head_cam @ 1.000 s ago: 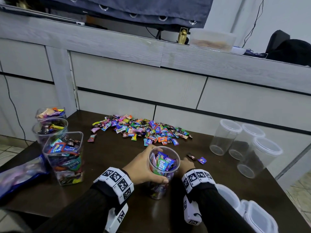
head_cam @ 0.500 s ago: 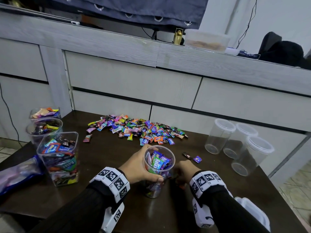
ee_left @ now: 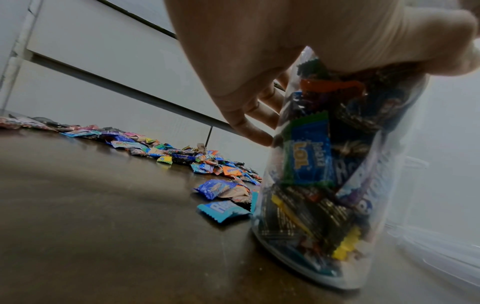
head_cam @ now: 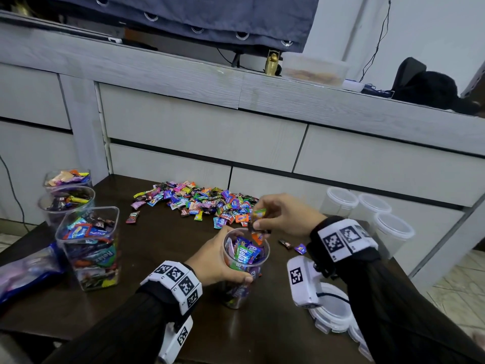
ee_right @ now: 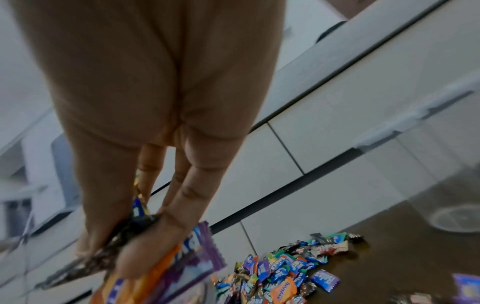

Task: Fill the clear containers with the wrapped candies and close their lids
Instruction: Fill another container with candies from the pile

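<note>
head | round container point(head_cam: 245, 261) candy-filled | three lidded containers point(head_cam: 367, 214) empty

Candy pile point(head_cam: 196, 200) lies behind the round container point(head_cam: 245, 266) on the table point(head_cam: 157, 258).

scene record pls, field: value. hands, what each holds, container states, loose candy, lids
left hand: left hand grips the round clear plastic container, upright on the dark brown wooden table
right hand: right hand pinches several wrapped candies over that container's open mouth
container fill: nearly full, no lid
filled containers: three clear lidless containers of candy at table's left
empty containers: three clear containers with white lids on at right
loose candy: colourful pile of wrapped candies at table's back
spare lids: white lids under right forearm
</note>
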Tool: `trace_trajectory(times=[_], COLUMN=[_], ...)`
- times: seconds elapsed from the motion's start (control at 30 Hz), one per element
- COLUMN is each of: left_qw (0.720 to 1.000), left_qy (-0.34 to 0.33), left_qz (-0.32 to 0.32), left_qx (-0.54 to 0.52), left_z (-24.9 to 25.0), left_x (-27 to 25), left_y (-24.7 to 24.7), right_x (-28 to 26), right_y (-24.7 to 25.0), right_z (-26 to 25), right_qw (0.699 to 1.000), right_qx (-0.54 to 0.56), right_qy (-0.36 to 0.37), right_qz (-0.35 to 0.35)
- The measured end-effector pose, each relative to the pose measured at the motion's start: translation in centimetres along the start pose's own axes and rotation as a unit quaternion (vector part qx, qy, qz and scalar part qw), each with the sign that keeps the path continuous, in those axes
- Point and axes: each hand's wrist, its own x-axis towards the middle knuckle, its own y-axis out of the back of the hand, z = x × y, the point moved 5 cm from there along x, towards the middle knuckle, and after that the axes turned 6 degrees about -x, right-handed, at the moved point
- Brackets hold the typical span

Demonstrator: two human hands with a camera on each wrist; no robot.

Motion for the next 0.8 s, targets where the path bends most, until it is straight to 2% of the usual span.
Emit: trace_trajectory(times=[0.07,0.13,0.23,0.4,0.57,0.67,0.8], left_qw=[1.0,1.0,1.0,1.0,1.0,1.0,1.0], left_qy=[-0.002,-0.006,-0.007,-0.011,-0.006,0.004,0.012], left_qz=[0.005,0.009,0.006,0.01,0.003,0.009,0.008], left_qx=[-0.001,-0.005,-0.004,0.005,0.004,0.004,0.0], left_z=[0.1,0.2,0.3,0.3,0.3,0.0,-0.2], left_x=[-0.1,-0.1,-0.1,-0.1,-0.2,-0.2,-0.1], left_y=[-0.1,-0.1,-0.1,-0.1,0.0,0.0,0.0], right_x=[0.3,0.3,0.1,-0.6,-0.6,-0.9,-1.2], right_y=[-1.1,-1.9,-1.8,-2.0,-4.6,-4.2,-2.2], right_z=[-1.3,-2.1,-3.0,-3.2,-3.1,-3.0,-2.8], right_qw=[0.993,0.984,0.983,0.982,0.96,0.972,0.993], right_qx=[-0.107,-0.162,-0.168,-0.179,-0.27,-0.231,-0.109], right_qy=[0.014,0.035,0.047,0.023,0.039,0.047,0.021], right_qz=[-0.037,-0.066,-0.065,-0.053,-0.063,-0.019,0.046])
